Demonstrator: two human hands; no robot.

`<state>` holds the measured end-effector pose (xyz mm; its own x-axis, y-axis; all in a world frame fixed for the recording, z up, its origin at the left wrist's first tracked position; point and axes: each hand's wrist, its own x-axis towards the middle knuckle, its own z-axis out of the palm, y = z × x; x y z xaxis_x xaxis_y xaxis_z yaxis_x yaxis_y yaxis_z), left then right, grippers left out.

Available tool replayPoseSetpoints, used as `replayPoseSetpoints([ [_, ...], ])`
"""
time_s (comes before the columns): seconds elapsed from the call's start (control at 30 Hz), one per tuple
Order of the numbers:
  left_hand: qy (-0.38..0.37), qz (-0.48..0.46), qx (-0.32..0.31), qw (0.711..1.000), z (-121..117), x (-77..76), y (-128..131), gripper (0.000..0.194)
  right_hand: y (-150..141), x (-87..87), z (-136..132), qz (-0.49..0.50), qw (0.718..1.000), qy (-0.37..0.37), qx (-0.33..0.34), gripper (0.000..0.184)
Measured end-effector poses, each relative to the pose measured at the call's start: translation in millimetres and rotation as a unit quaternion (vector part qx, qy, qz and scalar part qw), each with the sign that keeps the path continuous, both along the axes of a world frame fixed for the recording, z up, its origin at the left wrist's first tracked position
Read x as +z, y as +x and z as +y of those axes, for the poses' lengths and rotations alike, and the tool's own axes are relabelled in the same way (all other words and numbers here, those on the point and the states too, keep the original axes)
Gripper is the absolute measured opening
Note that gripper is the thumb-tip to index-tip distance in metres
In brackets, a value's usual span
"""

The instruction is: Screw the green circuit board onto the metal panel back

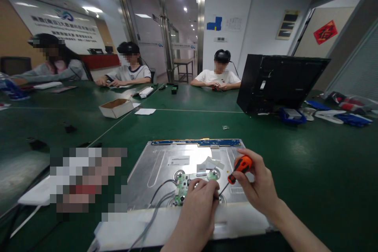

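Green tabletop (319,165), screwdriver (232,179) aslant, down-left

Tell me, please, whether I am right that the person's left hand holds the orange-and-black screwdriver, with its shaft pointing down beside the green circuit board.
Not quite: the head view shows the orange-and-black screwdriver in the right hand, not the left hand. Its shaft does point down beside the green circuit board.
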<state>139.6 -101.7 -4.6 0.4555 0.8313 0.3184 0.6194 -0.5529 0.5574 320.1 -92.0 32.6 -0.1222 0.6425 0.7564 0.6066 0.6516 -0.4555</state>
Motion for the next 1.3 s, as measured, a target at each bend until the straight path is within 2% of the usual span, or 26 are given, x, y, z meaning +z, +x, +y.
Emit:
replayPoseSetpoints([
  [0.2,-0.008,0.009,0.0,1.0,-2,1.5,1,0.031,-8,0.3,-3,-0.038,0.999,0.001,0.024,0.034],
  [0.43,-0.02,0.03,0.007,0.999,-2,2.7,1,0.029,-7,-1.0,-2,-0.027,0.999,-0.009,0.035,0.035],
  [0.6,-0.023,0.027,-0.004,0.999,-1,2.8,2,0.032,-7,0.7,-4,-0.027,0.998,0.019,0.046,0.035],
  [0.8,-0.035,0.028,-0.003,0.999,-1,2.9,2,0.028,-10,6.4,-6,-0.048,0.997,0.036,0.044,0.033],
  [1.1,-0.023,0.046,-0.021,0.998,-1,1.2,1,0.034,-11,3.2,-4,-0.036,0.992,0.068,0.097,0.043],
  [1.3,0.0,0.043,-0.033,0.999,-3,-5.9,0,0.033,-12,-3.2,-9,-0.061,0.992,0.059,0.091,0.057],
])
